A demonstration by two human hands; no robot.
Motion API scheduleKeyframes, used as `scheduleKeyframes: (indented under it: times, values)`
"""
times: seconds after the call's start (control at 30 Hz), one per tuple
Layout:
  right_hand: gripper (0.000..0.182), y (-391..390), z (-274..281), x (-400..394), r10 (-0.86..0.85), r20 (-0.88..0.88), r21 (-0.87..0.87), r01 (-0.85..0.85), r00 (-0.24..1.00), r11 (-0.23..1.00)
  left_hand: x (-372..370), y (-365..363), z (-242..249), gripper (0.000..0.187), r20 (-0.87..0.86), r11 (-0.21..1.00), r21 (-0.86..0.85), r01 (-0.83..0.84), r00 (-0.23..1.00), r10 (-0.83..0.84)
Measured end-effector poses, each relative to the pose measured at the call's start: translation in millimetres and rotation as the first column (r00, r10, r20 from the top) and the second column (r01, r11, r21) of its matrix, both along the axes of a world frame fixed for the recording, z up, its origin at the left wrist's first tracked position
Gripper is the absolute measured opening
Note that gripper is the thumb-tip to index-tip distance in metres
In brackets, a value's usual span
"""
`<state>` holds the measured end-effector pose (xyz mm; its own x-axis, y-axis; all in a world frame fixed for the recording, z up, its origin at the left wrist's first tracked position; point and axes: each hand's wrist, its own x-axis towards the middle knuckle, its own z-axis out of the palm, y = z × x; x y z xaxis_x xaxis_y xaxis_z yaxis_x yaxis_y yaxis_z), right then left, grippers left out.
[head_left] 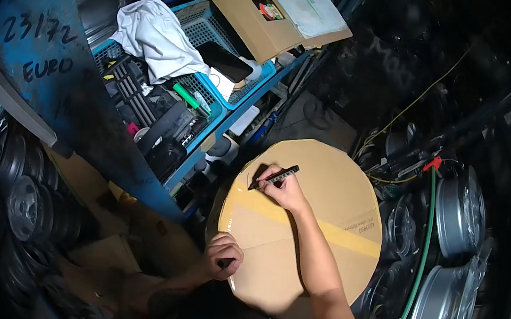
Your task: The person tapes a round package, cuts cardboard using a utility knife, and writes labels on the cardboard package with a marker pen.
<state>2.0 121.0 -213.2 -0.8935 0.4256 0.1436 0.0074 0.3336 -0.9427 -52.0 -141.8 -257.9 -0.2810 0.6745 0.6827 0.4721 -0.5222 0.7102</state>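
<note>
A round sheet of brown cardboard (274, 259) lies in front of me, with yellowish tape across its middle. My right hand (283, 192) grips a black marker (280, 174) near the sheet's upper left edge. The marker's tip meets the cardboard, and a short dark line shows just above it. At the lower left rim of the sheet, my left hand (223, 255) is closed around a small black piece that looks like the marker's cap (226, 263).
To the upper left, blue plastic baskets (217, 106) hold a white cloth (155, 36), a phone (224, 61) and tools. An open cardboard box (242, 12) sits behind them. Metal wheel rims (460, 212) are stacked at right, beside a green hose (425, 246); more rims (30, 207) stand left.
</note>
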Motion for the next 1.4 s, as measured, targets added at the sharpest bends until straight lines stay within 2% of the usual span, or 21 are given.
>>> scheduleKeyframes:
  times: [0.03, 0.07, 0.17, 0.2, 0.3, 0.33, 0.37, 0.43, 0.53, 0.63, 0.67, 0.77, 0.87, 0.97, 1.0, 1.1, 1.23, 1.27, 1.37, 1.4]
  values:
    - [0.011, 0.3, 1.4, 0.2, 0.065, 0.018, -0.04, -0.064, 0.998, 0.997, -1.7, -1.5, 0.4, 0.01, -0.013, 1.0, -0.014, 0.0, 1.0, 0.0]
    - [0.01, -3.3, 1.4, 0.4, 0.031, -0.035, 0.021, -0.03, 0.999, 0.999, -2.3, -3.8, 1.1, 0.009, -0.026, 1.0, -0.028, -0.002, 1.0, 0.001]
    - [0.007, -10.0, 3.8, -7.1, -0.153, 0.015, 0.054, 0.152, 0.988, 0.987, -1.8, -2.7, 5.3, 0.009, -0.043, 0.999, -0.027, -0.018, 0.999, 0.017]
    - [0.006, -9.8, -2.3, -7.7, -0.198, -0.039, 0.063, 0.2, 0.979, 0.978, -1.0, -0.8, 2.5, 0.01, -0.038, 1.0, 0.001, -0.031, 0.999, 0.031]
    - [0.007, 0.4, -15.3, -4.5, -0.222, -0.153, 0.021, 0.227, 0.963, 0.974, 4.7, 3.4, -9.5, 0.013, -0.013, 0.997, 0.063, -0.051, 0.999, 0.052]
    - [0.006, -0.9, -14.4, -1.6, -0.172, -0.152, 0.022, 0.177, 0.973, 0.984, 5.6, 4.1, -11.8, 0.014, -0.005, 0.995, 0.078, -0.057, 0.998, 0.058]
    - [0.004, 0.8, -10.5, 1.9, -0.133, -0.069, 0.134, 0.142, 0.989, 0.981, 6.0, 6.1, -12.8, 0.014, 0.002, 0.993, 0.095, -0.066, 0.998, 0.066]
    - [0.006, -3.5, -2.2, 0.1, -0.21, -0.095, 0.084, 0.218, 0.973, 0.972, 7.3, 9.1, -11.4, 0.016, 0.001, 0.99, 0.115, -0.084, 0.996, 0.084]
    - [0.006, 9.2, -21.0, -5.6, -0.295, -0.192, -0.052, 0.291, 0.936, 0.955, 8.4, 9.6, -13.4, 0.016, 0.004, 0.988, 0.117, -0.1, 0.995, 0.1]
    - [0.005, 20.7, -16.2, 6.0, -0.107, -0.059, -0.013, 0.106, 0.992, 0.994, 8.5, 10.9, -11.2, 0.015, -0.006, 0.987, 0.129, -0.094, 0.995, 0.096]
    - [0.005, 21.4, -15.2, 7.3, -0.132, -0.038, -0.116, 0.127, 0.99, 0.985, 8.7, 11.9, -11.7, 0.015, 0.001, 0.986, 0.139, -0.092, 0.996, 0.093]
    - [0.006, 17.9, -2.1, 2.8, -0.223, -0.021, -0.105, 0.22, 0.974, 0.97, 11.4, 15.1, -13.2, 0.014, 0.031, 0.982, 0.161, -0.096, 0.995, 0.092]
    - [0.005, 33.7, -5.9, 4.2, -0.268, -0.064, -0.007, 0.268, 0.961, 0.963, 12.9, 21.3, -11.6, 0.013, 0.042, 0.979, 0.176, -0.104, 0.994, 0.098]
    - [0.004, 50.1, -16.5, 8.3, -0.275, -0.099, 0.019, 0.278, 0.956, 0.96, 13.9, 28.8, -13.6, 0.015, 0.041, 0.979, 0.178, -0.103, 0.994, 0.097]
    - [0.003, 56.3, -15.1, 9.8, -0.237, -0.063, 0.014, 0.238, 0.97, 0.971, 14.0, 30.8, -13.4, 0.017, 0.048, 0.979, 0.175, -0.102, 0.994, 0.095]
    - [0.001, 69.5, -3.3, 20.8, -0.109, 0.003, -0.357, 0.103, 0.994, 0.928, 13.7, 32.8, -12.8, 0.019, 0.053, 0.98, 0.168, -0.106, 0.994, 0.098]
    - [0.006, 86.1, -0.7, 19.0, -0.287, -0.083, -0.196, 0.266, 0.954, 0.944, 14.1, 33.2, -13.6, 0.018, 0.038, 0.979, 0.164, -0.118, 0.993, 0.113]
    - [0.01, 96.2, -10.8, 17.4, -0.279, -0.168, -0.059, 0.273, 0.945, 0.96, 14.1, 33.2, -12.2, 0.018, 0.033, 0.98, 0.161, -0.118, 0.993, 0.114]
    - [0.012, 101.2, -9.2, 35.0, -0.223, -0.104, -0.151, 0.206, 0.969, 0.967, 13.9, 33.4, -13.1, 0.021, 0.009, 0.979, 0.164, -0.122, 0.992, 0.122]
    - [0.014, 100.1, -3.1, 41.5, -0.197, -0.031, -0.056, 0.195, 0.98, 0.979, 14.7, 33.3, -12.9, 0.022, 0.009, 0.979, 0.161, -0.123, 0.992, 0.123]
